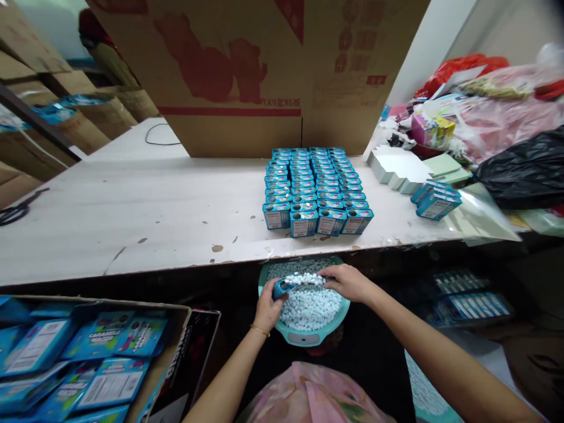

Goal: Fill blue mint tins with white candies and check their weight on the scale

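My left hand (267, 309) is closed around a small blue candy tin (281, 288), tilted at the left side of a teal basin (293, 337). White mint-like pellets (311, 311) fill the basin. Above them, my right hand (349, 283) grips what looks like a scoop, mostly hidden under a heap of the pellets (303, 279). The heap reaches the tin's mouth. Beyond the basin, several rows of matching blue tins (317, 197) stand upright on the white table (176, 205), some with stray pellets on top.
A large cardboard carton (282, 76) stands behind the tins. Blue printed packs (106, 338) fill a box at lower left. On the right are white blocks (399, 167), more blue tins (436, 200) and a black bag (524, 167). Scissors (20, 210) lie far left.
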Available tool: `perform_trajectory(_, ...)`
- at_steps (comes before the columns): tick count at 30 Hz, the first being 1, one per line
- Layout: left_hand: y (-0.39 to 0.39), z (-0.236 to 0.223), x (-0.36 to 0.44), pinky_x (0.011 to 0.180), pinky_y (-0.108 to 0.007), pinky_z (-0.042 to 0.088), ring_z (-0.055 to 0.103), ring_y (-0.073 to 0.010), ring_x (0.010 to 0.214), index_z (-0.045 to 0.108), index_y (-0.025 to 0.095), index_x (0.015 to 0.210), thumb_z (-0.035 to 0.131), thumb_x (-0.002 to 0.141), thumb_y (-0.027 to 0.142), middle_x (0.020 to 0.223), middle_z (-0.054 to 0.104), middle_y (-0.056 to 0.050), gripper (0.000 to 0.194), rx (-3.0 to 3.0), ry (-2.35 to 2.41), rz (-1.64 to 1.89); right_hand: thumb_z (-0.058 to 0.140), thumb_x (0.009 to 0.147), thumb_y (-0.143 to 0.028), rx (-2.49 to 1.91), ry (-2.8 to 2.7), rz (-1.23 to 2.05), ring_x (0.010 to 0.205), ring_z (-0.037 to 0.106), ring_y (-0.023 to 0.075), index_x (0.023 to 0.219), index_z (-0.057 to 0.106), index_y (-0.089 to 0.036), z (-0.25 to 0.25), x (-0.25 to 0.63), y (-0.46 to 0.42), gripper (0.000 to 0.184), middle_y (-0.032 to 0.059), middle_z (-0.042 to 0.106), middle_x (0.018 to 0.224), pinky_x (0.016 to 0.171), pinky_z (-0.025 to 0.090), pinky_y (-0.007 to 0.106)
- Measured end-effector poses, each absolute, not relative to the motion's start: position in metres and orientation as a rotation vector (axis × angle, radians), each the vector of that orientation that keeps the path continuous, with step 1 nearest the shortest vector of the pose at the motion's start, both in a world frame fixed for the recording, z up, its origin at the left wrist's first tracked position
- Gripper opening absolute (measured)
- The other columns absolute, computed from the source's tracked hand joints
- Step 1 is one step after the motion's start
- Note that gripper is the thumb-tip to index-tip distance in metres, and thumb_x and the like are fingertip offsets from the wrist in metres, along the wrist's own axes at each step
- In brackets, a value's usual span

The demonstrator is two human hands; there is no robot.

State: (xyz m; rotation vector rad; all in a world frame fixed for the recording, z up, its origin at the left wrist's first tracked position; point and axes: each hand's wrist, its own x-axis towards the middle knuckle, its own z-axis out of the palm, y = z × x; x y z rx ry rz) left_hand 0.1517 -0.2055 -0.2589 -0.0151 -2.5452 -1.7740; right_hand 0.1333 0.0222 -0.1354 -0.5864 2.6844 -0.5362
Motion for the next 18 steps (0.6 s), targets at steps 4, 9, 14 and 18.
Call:
perform_trajectory(4, -0.199, -0.265, 0.151, 0.085, -0.033, 0.036, 0.049, -0.0178, 0.092, 0.051, 0.019, 0.095, 0.054, 0.061, 0.017, 0.096, 0.053, -0.004, 0.034, -0.131, -2.579, -1.687, 0.041, 0.076, -0.025, -0.676, 2.734, -0.114, 0.086, 0.056, 0.0201, 0.097, 0.057, -0.024, -0.114, 0.138, -0.001, 0.026, 0.0053, 0.062, 0.093, 0.070, 0.039, 0.028)
perform_trajectory(9, -0.198, -0.267, 0.150, 0.084, -0.035, 0.037, 0.049, -0.0186, 0.092, 0.052, 0.019, 0.095, 0.054, 0.060, 0.015, 0.094, 0.053, -0.004, 0.035, -0.176, -2.604, -1.641, 0.037, 0.076, -0.017, -0.741, 2.785, 0.134, 0.074, 0.058, 0.0195, 0.083, 0.058, -0.018, -0.102, 0.145, -0.026, 0.022, 0.0086, 0.061, 0.081, 0.063, 0.039, 0.028)
perform_trajectory(14, -0.200, -0.271, 0.147, 0.086, -0.035, 0.036, 0.049, -0.0185, 0.092, 0.052, 0.019, 0.094, 0.057, 0.060, 0.018, 0.095, 0.053, -0.004, 0.034, -0.126, -2.546, -1.749, 0.038, 0.075, -0.014, -0.793, 2.809, 0.147, 0.072, 0.057, 0.0179, 0.085, 0.055, -0.019, -0.096, 0.147, -0.022, 0.019, 0.0074, 0.060, 0.080, 0.061, 0.038, 0.026)
perform_trajectory(18, -0.203, -0.271, 0.147, 0.085, -0.034, 0.037, 0.052, -0.0178, 0.089, 0.051, 0.018, 0.094, 0.062, 0.058, 0.024, 0.091, 0.056, -0.003, 0.038, 0.071, -2.437, -1.989, 0.039, 0.078, -0.019, -0.621, 2.818, 0.114, 0.076, 0.057, 0.0172, 0.093, 0.052, -0.021, -0.121, 0.146, 0.017, 0.020, 0.0054, 0.059, 0.085, 0.062, 0.038, 0.025)
